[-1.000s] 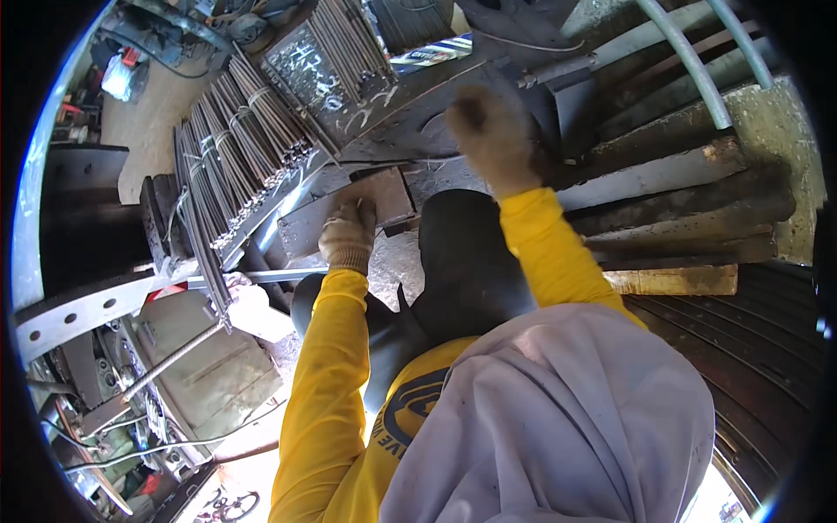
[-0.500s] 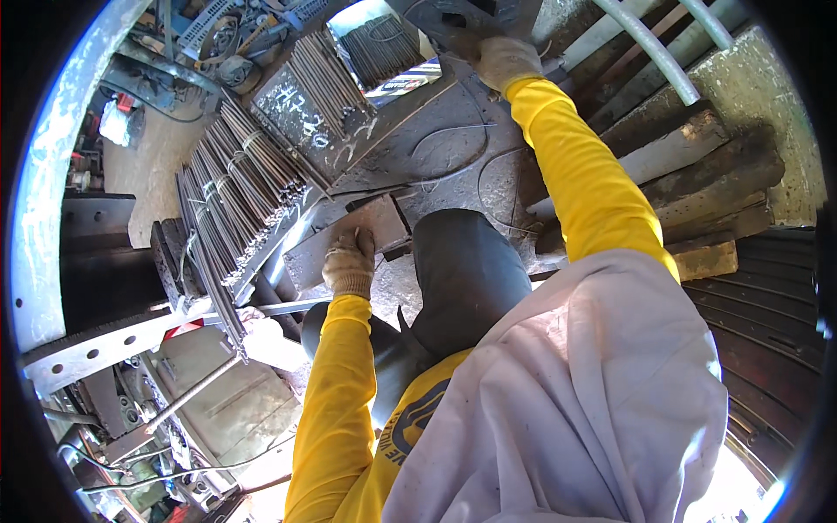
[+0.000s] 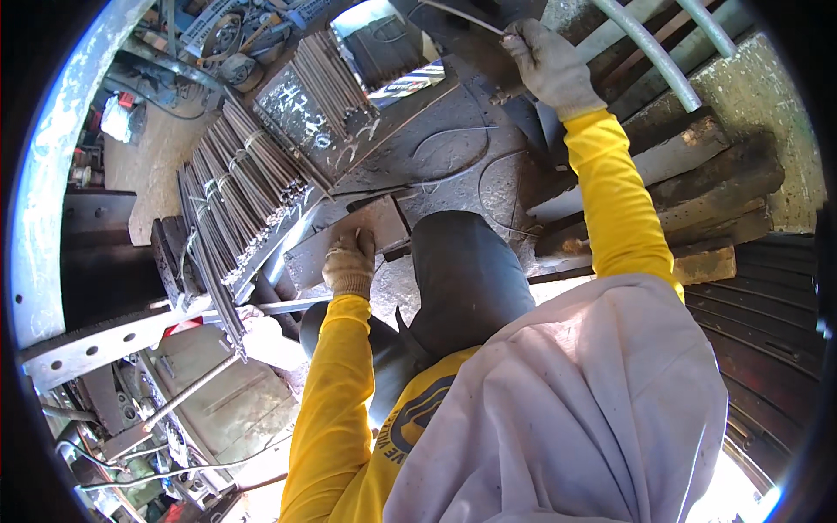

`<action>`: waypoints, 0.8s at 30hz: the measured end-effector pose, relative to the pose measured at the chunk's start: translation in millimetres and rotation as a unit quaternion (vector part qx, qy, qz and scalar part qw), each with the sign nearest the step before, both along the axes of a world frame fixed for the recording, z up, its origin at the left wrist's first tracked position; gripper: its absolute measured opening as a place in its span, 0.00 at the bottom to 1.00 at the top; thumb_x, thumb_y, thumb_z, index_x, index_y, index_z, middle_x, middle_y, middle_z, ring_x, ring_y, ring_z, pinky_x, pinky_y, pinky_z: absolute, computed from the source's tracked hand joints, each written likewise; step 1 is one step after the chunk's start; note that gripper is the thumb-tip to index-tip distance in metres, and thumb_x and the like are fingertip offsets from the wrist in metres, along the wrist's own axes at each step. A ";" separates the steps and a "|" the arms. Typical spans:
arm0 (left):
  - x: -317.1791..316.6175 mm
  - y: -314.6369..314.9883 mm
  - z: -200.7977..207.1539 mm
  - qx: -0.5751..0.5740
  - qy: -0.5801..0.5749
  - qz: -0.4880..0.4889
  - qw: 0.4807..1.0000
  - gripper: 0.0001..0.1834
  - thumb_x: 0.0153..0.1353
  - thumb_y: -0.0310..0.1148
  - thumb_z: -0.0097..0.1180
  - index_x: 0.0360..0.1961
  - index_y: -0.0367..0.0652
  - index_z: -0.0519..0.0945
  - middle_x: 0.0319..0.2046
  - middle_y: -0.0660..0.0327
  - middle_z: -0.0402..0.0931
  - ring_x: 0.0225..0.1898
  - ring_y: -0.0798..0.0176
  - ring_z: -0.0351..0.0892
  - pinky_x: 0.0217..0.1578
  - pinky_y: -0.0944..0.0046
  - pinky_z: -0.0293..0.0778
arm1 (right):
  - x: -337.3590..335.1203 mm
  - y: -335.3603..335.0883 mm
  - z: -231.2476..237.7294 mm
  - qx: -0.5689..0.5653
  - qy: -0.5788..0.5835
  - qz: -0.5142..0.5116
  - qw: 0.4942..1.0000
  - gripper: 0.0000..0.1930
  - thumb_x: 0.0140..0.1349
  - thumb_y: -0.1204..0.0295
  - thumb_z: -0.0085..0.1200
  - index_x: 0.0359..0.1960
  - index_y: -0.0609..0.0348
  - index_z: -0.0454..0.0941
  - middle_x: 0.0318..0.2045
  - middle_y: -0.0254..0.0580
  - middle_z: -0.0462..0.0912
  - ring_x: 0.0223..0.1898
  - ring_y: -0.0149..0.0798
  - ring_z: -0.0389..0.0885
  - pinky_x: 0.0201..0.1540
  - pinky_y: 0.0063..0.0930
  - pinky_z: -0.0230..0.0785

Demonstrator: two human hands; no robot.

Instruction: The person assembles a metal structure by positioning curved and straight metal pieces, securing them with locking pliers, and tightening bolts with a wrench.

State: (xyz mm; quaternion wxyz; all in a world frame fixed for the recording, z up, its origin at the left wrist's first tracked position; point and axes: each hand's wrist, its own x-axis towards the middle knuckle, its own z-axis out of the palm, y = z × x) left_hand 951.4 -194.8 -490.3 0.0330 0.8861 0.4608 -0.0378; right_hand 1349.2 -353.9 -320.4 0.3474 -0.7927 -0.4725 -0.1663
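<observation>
My left hand [image 3: 350,264], in a dirty work glove, presses bent fingers against the flat brown metal plate [image 3: 384,222] beside my knee. My right hand [image 3: 547,68], gloved too, is raised at the upper right, closed on the end of a thin metal rod [image 3: 462,16]. That rod slants up and left, out of the picture. Tied bundles of thin metal rods [image 3: 240,166] lie left of the plate. More loose rods [image 3: 324,83] rest on a dark marked sheet [image 3: 292,109].
An open box of rods [image 3: 384,52] stands at the top. Thick beams [image 3: 697,179] are stacked at the right, under grey pipes [image 3: 649,48]. Bent wires [image 3: 462,157] lie on the dirty surface ahead. A perforated metal bar [image 3: 122,336] crosses the left side.
My right hand has drawn back to the right from the top of the picture, and a thin rod now shows in it. The left hand stays on the plate.
</observation>
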 end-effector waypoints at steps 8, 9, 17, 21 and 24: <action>6.3 2.8 15.4 -0.051 0.016 0.000 0.999 0.27 0.69 0.57 0.40 0.46 0.45 0.80 0.43 0.47 0.82 0.45 0.45 0.83 0.47 0.46 0.77 | -124.3 46.1 28.2 0.089 0.517 0.145 0.839 0.09 0.69 0.66 0.54 0.43 0.56 0.79 0.29 0.29 0.83 0.25 0.19 0.75 0.24 0.17 0.67; 2.7 5.0 14.6 -0.046 0.019 0.008 0.999 0.27 0.69 0.57 0.40 0.46 0.45 0.80 0.43 0.47 0.82 0.45 0.45 0.83 0.47 0.46 0.77 | -138.9 65.2 27.5 0.109 0.603 0.169 0.772 0.09 0.69 0.65 0.54 0.45 0.54 0.79 0.29 0.27 0.82 0.24 0.19 0.73 0.22 0.15 0.63; 14.3 -1.8 27.4 -0.060 0.005 0.012 0.998 0.27 0.70 0.57 0.39 0.47 0.46 0.80 0.45 0.50 0.82 0.49 0.45 0.82 0.50 0.47 0.77 | -135.6 222.2 -40.6 -0.025 -0.093 0.243 0.965 0.09 0.69 0.68 0.51 0.46 0.54 0.79 0.28 0.39 0.82 0.28 0.34 0.80 0.33 0.26 0.74; 7.7 -0.9 21.6 -0.078 0.016 0.033 0.996 0.28 0.69 0.58 0.39 0.47 0.47 0.80 0.45 0.50 0.82 0.48 0.44 0.82 0.49 0.46 0.77 | -135.6 230.5 -34.8 -0.104 0.276 0.033 0.955 0.09 0.69 0.70 0.50 0.46 0.56 0.79 0.30 0.48 0.82 0.33 0.42 0.82 0.41 0.27 0.75; -8.9 10.5 -8.6 -0.052 -0.032 0.004 0.998 0.29 0.68 0.60 0.40 0.46 0.47 0.80 0.44 0.50 0.82 0.46 0.44 0.82 0.47 0.45 0.78 | -141.3 177.6 -40.6 0.080 0.550 0.249 0.793 0.16 0.70 0.63 0.54 0.50 0.63 0.79 0.41 0.40 0.83 0.41 0.32 0.83 0.46 0.26 0.76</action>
